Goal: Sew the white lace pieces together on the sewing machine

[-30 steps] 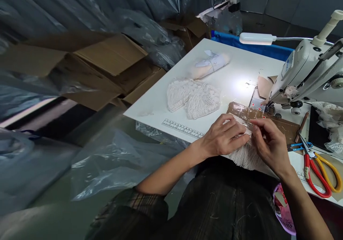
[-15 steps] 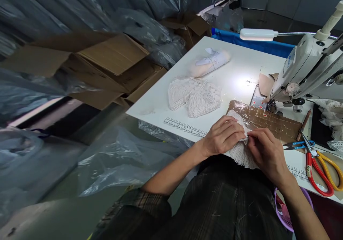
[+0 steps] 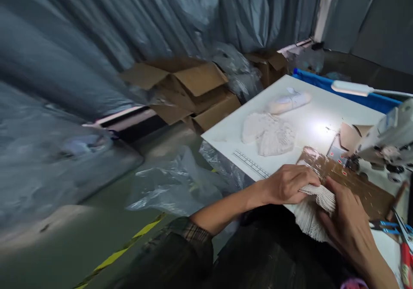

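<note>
A white ribbed knit piece (image 3: 311,220) hangs over the table's near edge between my hands. My left hand (image 3: 288,185) is closed on its upper part. My right hand (image 3: 348,213) grips the piece from the other side, with thumb and fingers around a folded bit. Beyond them lies a brown board covered with shiny tape (image 3: 364,190). More white knit pieces (image 3: 271,134) rest on the white table (image 3: 232,134), and behind them is a pale tied bundle (image 3: 288,103).
A sewing machine (image 3: 387,138) stands at the right under a lamp (image 3: 351,87). Red-handled scissors (image 3: 405,259) and blue snips (image 3: 389,226) lie at the right edge. Cardboard boxes (image 3: 200,82) and clear plastic sheeting (image 3: 174,185) are on the floor at the left.
The view has swung left, so the table appears farther right and lower. My hands have shifted on the knit piece, and its upper part is now folded over between them.
</note>
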A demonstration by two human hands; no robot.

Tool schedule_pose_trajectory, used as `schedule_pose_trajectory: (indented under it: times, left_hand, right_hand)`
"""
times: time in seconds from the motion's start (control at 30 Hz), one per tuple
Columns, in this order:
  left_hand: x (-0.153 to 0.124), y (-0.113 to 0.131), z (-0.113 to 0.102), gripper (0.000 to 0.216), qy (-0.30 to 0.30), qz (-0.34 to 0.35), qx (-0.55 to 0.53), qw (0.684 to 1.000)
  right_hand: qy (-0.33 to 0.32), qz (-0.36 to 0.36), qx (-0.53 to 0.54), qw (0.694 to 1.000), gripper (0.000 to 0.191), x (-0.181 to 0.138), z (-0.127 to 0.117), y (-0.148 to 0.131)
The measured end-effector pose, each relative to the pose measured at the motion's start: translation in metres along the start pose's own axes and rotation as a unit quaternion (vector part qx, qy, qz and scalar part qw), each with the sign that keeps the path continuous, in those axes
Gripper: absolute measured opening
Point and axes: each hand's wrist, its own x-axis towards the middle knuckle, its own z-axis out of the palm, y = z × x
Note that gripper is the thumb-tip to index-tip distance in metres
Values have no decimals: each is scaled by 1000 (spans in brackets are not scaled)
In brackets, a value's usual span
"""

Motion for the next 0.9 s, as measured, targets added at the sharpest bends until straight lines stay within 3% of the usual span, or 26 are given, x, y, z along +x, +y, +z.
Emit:
schedule_pose_trajectory:
  times: [0.1,0.2,0.3,0.43,0.47,0.53,0.6,0.7,0.77,0.83,0.9]
  left_hand:
    - [0,-1,-36,29,-74,-200,-87,973]
    - [1,-9,-80,40,-100,-336,-171,921]
    - [3,-32,-118,40,-72,-380,-184,904]
    - [9,-75,-152,52,-50,-398,-85,912]
    - [10,-84,-157,56,-52,-400,-34,915]
    - [10,-94,-161,62,-67,-383,94,916]
    - [8,-97,-157,66,-95,-340,191,916]
    - [0,-92,-136,79,-143,-270,228,924]
    - [-6,-90,-117,89,-180,-242,230,925]
    - [-13,-91,-101,88,-218,-237,232,918]
    - [-18,-96,-90,80,-239,-249,242,907]
  right_hand:
    - [-112,5,136,984,36,14,-1,12]
    - [-225,87,272,931,34,44,1,3]
    - [-261,190,393,861,45,89,13,-20]
    - [-205,286,464,813,60,148,44,-34]
    - [-174,299,457,819,63,157,52,-33]
    - [-92,306,396,861,65,166,65,-29]
    - [-38,296,344,890,67,159,72,-23]
    - [-29,252,313,915,59,127,66,-18]
    - [-21,189,258,947,47,99,53,-13]
    - [-2,83,175,981,40,69,36,-3]
    - [14,34,84,996,41,37,18,13]
